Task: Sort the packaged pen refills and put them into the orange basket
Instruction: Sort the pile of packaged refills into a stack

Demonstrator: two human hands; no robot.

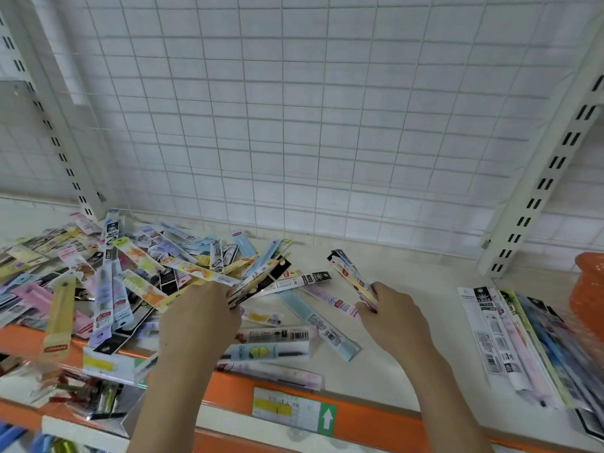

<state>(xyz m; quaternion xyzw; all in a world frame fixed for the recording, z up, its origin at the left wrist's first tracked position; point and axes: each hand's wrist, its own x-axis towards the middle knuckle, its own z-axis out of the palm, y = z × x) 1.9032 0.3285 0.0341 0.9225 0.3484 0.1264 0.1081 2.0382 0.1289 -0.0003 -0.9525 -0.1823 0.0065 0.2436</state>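
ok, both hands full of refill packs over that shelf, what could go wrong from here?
1. Several packs in the loose pile overhang the shelf's orange front edge; a nudge from the left hand could tip them off.
2. The right hand pinches its fanned bundle at one end only, so packs might slip out.
3. The orange basket sits far right, past the sorted stack; reaching over may disturb it.

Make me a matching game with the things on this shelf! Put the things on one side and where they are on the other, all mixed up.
Things:
1. big messy pile of refill packs
2. orange basket
3. neat row of refill packs
4. small bunch of packs

Places:
A. held in the right hand
B. far right edge of the shelf
C. left side of the shelf
D. lying flat just left of the basket

Pairs: 1-C, 2-B, 3-D, 4-A
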